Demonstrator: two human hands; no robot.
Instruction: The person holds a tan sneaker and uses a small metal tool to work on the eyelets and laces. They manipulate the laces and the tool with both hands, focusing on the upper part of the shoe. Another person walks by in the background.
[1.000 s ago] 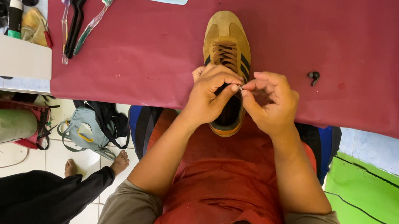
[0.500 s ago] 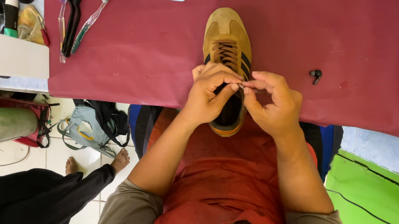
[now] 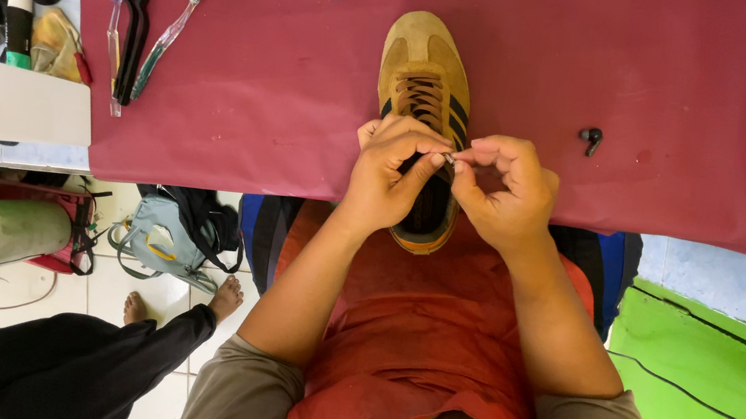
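Hands at the tan suede sneaker [image 3: 424, 77] on the maroon tabletop [image 3: 309, 115]: left hand [image 3: 387, 178] and right hand [image 3: 509, 194] pinch a lace tip [image 3: 448, 158] over its opening; black earbud [image 3: 591, 137] lies right of the sneaker.

Cloth open L & R of shoe [image 3: 426, 63] (earbud [image 3: 590, 138] R)

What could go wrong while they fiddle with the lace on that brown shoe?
The shoe has its heel hanging past the edge of the red table, so a hard tug might slide it off. The left hand and right hand pinch only the lace tip, which could slip free.
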